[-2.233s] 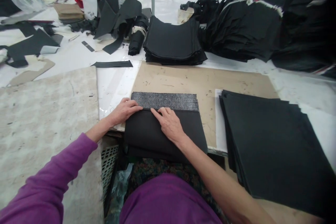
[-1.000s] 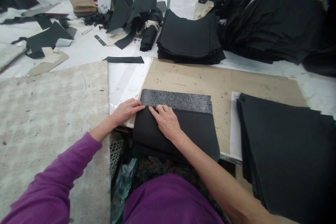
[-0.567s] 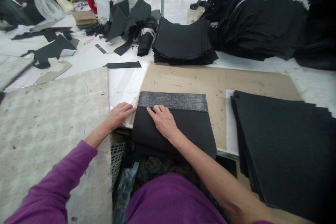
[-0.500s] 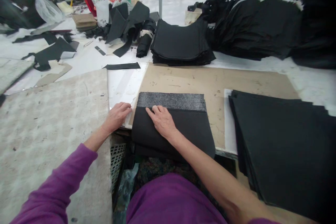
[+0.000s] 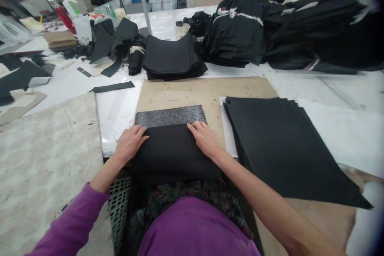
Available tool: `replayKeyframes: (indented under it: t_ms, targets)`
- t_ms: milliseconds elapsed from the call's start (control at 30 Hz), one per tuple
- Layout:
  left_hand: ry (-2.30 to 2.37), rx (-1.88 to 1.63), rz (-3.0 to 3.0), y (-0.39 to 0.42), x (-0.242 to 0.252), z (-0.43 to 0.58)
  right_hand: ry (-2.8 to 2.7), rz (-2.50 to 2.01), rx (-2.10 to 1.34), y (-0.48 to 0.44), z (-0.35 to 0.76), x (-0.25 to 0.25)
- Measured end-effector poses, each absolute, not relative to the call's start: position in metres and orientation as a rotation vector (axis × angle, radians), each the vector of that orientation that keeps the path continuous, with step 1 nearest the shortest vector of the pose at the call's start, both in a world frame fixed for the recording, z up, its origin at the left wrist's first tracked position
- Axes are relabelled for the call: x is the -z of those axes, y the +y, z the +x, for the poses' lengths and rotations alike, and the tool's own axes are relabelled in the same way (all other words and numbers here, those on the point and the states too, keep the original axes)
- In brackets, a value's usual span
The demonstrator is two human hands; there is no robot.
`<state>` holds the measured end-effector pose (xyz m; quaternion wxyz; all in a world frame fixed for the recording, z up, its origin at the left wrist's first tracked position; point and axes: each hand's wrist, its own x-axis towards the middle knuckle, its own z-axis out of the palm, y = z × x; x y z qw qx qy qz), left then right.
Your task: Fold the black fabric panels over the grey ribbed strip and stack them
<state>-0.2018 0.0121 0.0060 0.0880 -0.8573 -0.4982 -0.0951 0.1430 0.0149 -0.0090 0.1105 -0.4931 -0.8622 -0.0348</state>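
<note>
A black fabric panel (image 5: 171,152) lies over a stack at the table's front edge, its lower part hanging toward my lap. Behind its top edge shows a speckled grey strip (image 5: 171,116) made of several stepped layers. My left hand (image 5: 130,142) has its fingers and thumb closed on the panel's upper left corner. At the upper right end of the same edge, my right hand (image 5: 207,138) pinches the panel with its fingertips. The undersides of both grips are hidden.
A fanned stack of black panels (image 5: 276,144) lies to the right. Curved black pieces (image 5: 171,56) are piled behind the brown board (image 5: 207,90). Tied black bundles (image 5: 237,36) stand at the back right. A stained pale board (image 5: 51,160) is at the left, beside a plastic crate (image 5: 119,200).
The view has swung to the right. My left hand has come from beside the panel onto its left corner. My right hand has moved along the top edge to its right end.
</note>
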Motion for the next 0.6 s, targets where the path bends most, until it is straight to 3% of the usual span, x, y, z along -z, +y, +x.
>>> replayKeyframes:
  t_ms: [233,433,533,600]
  targets:
    - [-1.564,0.334,-2.727,0.026,-0.009,-0.201,-2.497,-1.611,0.183,0.024,0.162,-0.012]
    - [-1.477,0.61,-3.053,0.013,-0.036,-0.204,-2.646,-1.059,0.011,0.038,0.114,-0.031]
    - [-1.802,0.865,-3.136,0.002,-0.043,-0.215,-2.78,-0.969,-0.195,0.037,0.109,-0.041]
    - [-2.2,0.853,-3.014,0.001,-0.038,-0.226,-2.724,-1.026,-0.315,0.035,0.117,-0.055]
